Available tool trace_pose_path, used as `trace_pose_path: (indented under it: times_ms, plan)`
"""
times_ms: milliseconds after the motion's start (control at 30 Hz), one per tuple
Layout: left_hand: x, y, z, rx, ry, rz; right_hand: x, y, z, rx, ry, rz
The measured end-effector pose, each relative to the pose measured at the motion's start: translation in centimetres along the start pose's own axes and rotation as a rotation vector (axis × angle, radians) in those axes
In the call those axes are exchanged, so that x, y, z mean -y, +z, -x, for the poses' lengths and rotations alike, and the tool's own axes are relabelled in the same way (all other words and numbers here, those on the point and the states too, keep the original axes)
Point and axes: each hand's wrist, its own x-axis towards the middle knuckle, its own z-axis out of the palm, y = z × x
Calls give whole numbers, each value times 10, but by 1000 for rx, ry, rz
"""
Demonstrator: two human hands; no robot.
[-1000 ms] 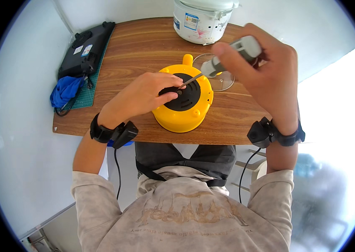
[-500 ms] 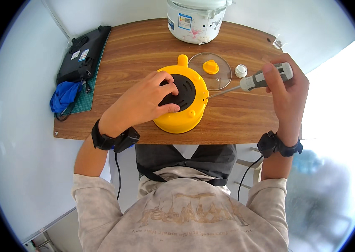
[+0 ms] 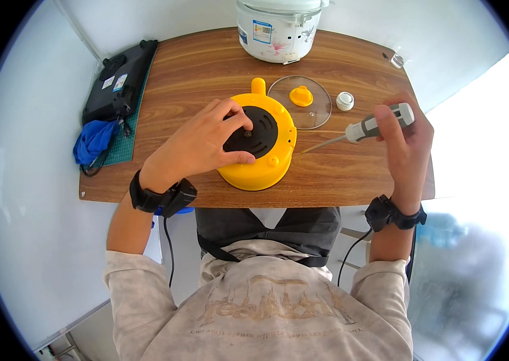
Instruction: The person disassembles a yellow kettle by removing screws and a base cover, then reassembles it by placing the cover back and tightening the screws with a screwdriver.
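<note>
A yellow electric pot (image 3: pixel 260 174) sits upside down near the table's front edge, its black slotted base plate (image 3: pixel 263 129) facing up with a screw at the centre. Over its left side curls my left hand (image 3: pixel 206 135), bent index finger and thumb resting on the base; the other fingers are partly hidden. My right hand (image 3: pixel 408 129) is closed round the grey-and-white handle of a screwdriver (image 3: pixel 363 129). Its shaft slants down to the left, with the tip just right of the pot and apart from the small dark slots on its side.
Behind the pot lie a glass lid (image 3: pixel 320 114) with a yellow knob and a small white round piece (image 3: pixel 344 101). A white rice cooker (image 3: pixel 275 45) stands at the back. At left, a black appliance (image 3: pixel 116 84) and a blue cloth (image 3: pixel 95 139) lie on a green mat (image 3: pixel 123 147).
The screwdriver tip has come away from the pot's side slot and dropped slightly toward me. My right hand has moved a little left and down; my left index finger has shifted, exposing the centre screw.
</note>
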Motion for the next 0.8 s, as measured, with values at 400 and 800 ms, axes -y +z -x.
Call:
trace_pose_path:
  times_ms: [400, 800]
  plan:
    - [5, 0, 8, 25, 7, 0, -92, -43, 16, 83, 470, -149]
    - [9, 7, 14, 29, 26, -21, -60, -36, 51, -47, 273, -251]
